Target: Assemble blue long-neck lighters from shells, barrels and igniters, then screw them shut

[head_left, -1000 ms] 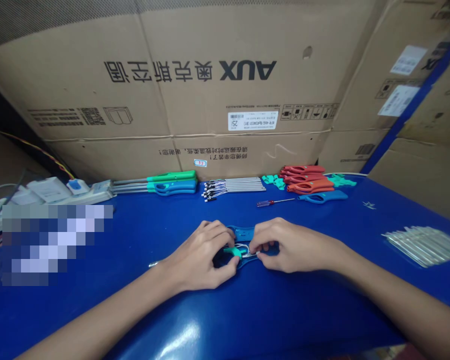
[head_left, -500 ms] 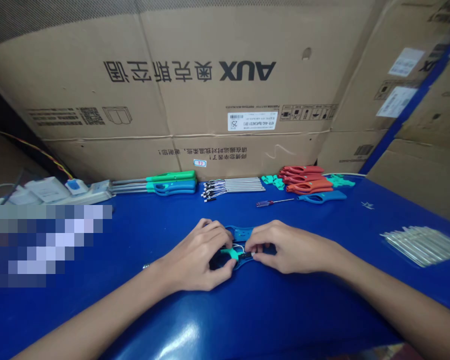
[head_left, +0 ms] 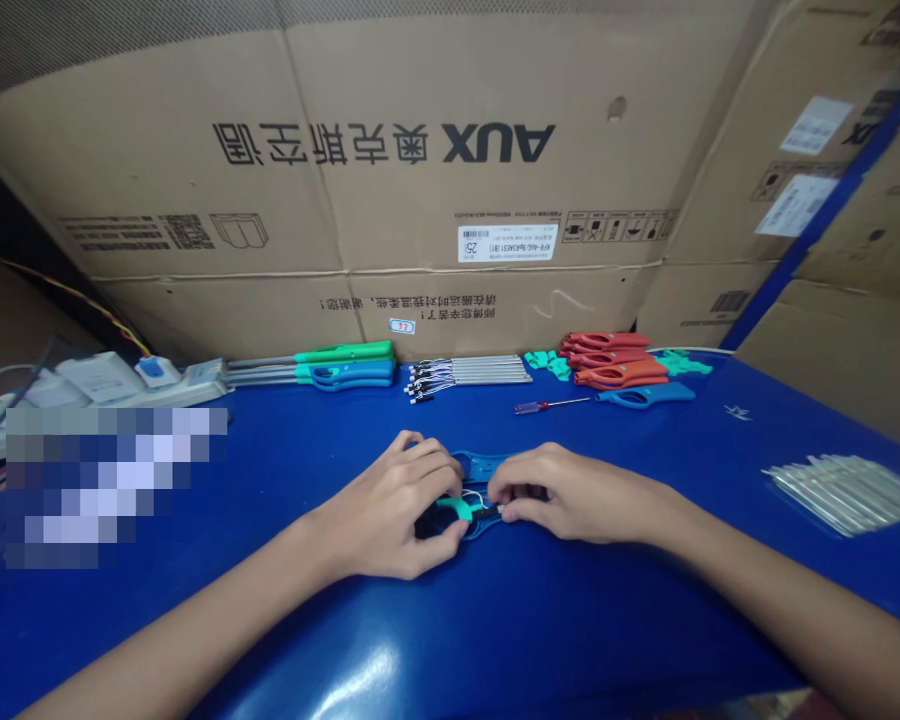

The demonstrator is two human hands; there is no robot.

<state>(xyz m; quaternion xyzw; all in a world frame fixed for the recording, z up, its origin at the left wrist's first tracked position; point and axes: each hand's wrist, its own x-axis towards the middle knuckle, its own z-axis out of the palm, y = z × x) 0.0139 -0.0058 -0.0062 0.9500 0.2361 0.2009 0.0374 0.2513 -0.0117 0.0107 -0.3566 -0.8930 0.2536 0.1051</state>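
Before me on the table lies an opened blue lighter shell, its parts partly covered by both hands. My left hand is closed with thumb and fingers on a green trigger piece at the near shell half. From the other side, my right hand pinches the end of a small black igniter part, which touches or nearly touches the green piece. A thin white wire loops above them. The fingertips hide how the pieces fit together.
Along the back stand finished-looking lighters, wired metal tubes, green pieces, red and orange shells and a blue shell. A screwdriver lies before them. Clear tubes are at right, a power strip at left.
Both hands keep their grips on the same pieces. My right hand has shifted very slightly left toward the green trigger piece; the view has moved a little.
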